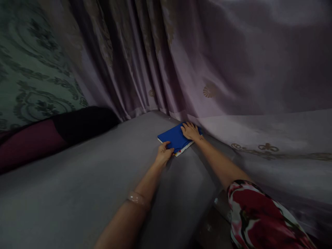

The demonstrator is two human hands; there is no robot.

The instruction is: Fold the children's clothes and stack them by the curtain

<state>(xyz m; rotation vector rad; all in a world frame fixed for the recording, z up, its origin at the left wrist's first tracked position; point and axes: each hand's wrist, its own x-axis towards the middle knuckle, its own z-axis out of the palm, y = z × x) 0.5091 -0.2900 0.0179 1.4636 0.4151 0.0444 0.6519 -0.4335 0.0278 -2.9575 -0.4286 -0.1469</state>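
A folded blue cloth (171, 135) lies on the grey-covered bed surface, close to the curtain. White fabric with small coloured marks peeks out under its near edge. My left hand (164, 152) is at the near left edge of the cloth, its thumb and fingers closed on that edge. Its fingertips are partly hidden. Flat on the top right part of the cloth rests my right hand (190, 131), fingers spread and pressing down, holding nothing.
Long mauve curtains (186, 69) hang behind and to the right, reaching down to the bed surface (90, 180). A black and maroon bolster-like object (77, 124) lies along the left, against a green patterned wall (38, 76).
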